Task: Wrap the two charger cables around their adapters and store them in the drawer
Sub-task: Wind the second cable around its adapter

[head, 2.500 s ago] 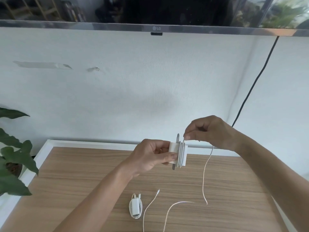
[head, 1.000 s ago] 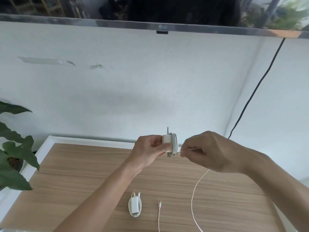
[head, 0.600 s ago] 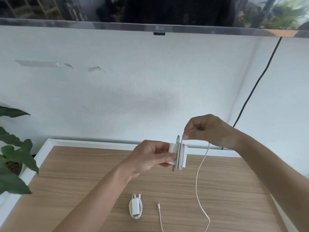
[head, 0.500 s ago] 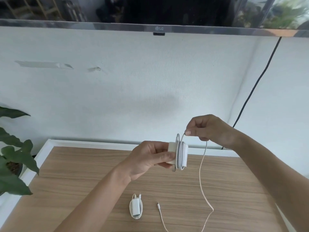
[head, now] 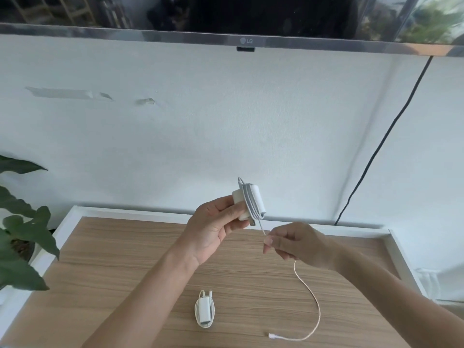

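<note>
Now adapter (head: pixel 247 202) in left hand (head: pixel 216 232), cable (head: pixel 307 287) pinched by right hand (head: pixel 296 244).

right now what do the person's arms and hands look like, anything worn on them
Both forearms are bare as far as the view reaches, with no sleeves showing. The left hand and right hand carry no gloves, and no rings, watch or bracelet can be seen on the fingers or wrists. Fingernails are short and unpainted.

A: Where does the head view look from?
B: From the person's head, forward and down, close over the wood-grain tabletop with white rim (head: pixel 105 249), facing the white wall (head: pixel 226 121).
</note>
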`<state>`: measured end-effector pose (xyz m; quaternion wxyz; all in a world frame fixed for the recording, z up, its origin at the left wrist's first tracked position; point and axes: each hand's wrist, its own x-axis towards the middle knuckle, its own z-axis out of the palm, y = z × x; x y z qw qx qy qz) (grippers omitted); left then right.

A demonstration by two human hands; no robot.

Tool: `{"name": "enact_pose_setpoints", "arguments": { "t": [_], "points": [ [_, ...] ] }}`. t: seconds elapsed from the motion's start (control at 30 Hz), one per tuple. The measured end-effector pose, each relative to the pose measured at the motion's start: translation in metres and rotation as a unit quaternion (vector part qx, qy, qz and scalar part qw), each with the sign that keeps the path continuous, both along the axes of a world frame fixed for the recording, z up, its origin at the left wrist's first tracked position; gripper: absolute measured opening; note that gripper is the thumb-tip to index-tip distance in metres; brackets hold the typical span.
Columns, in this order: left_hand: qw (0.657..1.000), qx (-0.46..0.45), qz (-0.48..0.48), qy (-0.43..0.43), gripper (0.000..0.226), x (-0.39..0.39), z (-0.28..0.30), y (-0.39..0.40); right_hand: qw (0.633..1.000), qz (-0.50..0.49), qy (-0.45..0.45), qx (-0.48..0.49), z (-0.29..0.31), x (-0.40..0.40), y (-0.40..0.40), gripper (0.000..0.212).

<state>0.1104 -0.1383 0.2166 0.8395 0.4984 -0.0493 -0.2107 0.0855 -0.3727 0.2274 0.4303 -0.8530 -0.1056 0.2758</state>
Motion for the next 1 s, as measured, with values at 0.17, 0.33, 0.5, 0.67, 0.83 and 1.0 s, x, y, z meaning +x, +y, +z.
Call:
{"name": "enact_pose_setpoints", "arguments": {
  "t": [0.17,0.33,0.5,0.67,0.83,1.0],
  "points": [
    [0.999,0.022,0.029,0.023,0.035,0.003,-0.013,-0.002,0.989,0.048,-0.113,-0.079,0.036,-0.015,0.005,0.029],
    [0.997,0.078,0.030,0.006,0.042,0.005,-0.014,-0.007,0.952,0.113,-0.237,-0.155,0.056,-0.020,0.008,0.037],
    [0.986,0.163,0.037,-0.024,0.044,0.005,-0.015,-0.013,0.938,0.139,-0.281,-0.148,0.065,-0.015,0.007,0.040],
    [0.979,0.199,0.029,-0.031,0.030,0.004,-0.016,-0.008,0.959,0.112,-0.232,-0.118,0.080,-0.002,-0.002,0.029],
    [0.971,0.230,-0.024,-0.058,0.021,-0.003,-0.005,-0.013,0.975,0.080,-0.197,-0.067,0.084,0.021,-0.005,0.014],
    [0.975,0.199,-0.074,-0.059,0.039,-0.008,0.003,-0.014,0.990,0.012,-0.138,0.006,0.083,0.047,-0.015,0.002]
  ]
}}
